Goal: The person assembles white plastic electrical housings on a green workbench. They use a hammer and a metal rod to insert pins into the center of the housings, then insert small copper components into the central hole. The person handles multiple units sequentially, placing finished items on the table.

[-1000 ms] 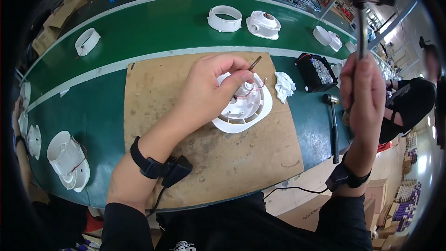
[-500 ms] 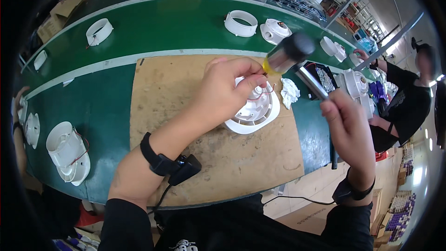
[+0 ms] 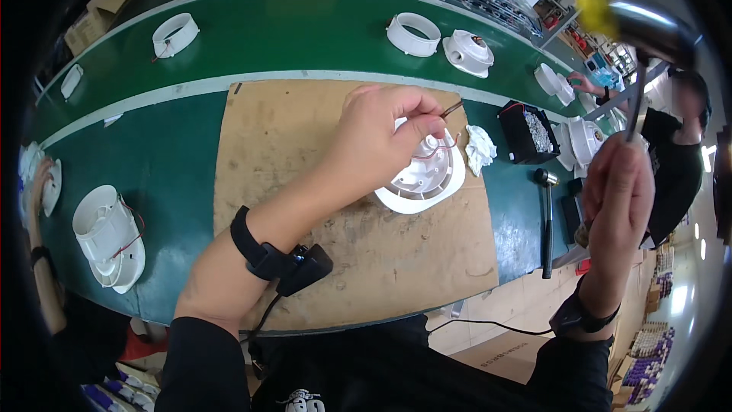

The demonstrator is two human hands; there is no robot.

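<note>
My left hand (image 3: 396, 126) pinches a thin dark metal rod (image 3: 454, 109) between thumb and fingers, over a white round plastic housing (image 3: 415, 192). A red wire (image 3: 441, 150) curls across the housing, which rests on a brown cardboard sheet (image 3: 305, 290). Part of the housing is hidden behind my left hand. Raised at the far right, my right hand (image 3: 619, 183) is closed round the handle of a mallet (image 3: 652, 24) with a yellow striking face; its head is blurred by motion.
A crumpled white cloth (image 3: 480, 150), a black box (image 3: 526, 137) of small metal parts and a second hammer (image 3: 547, 217) lie to the right. White housings (image 3: 114, 240) stand at left. White rings (image 3: 412, 34) sit on the green belt (image 3: 290, 30). A co-worker (image 3: 679, 152) is at right.
My right hand has swung the mallet up and to the right, away from my left hand. The rod in my left hand now shows, as do the black box and second hammer.
</note>
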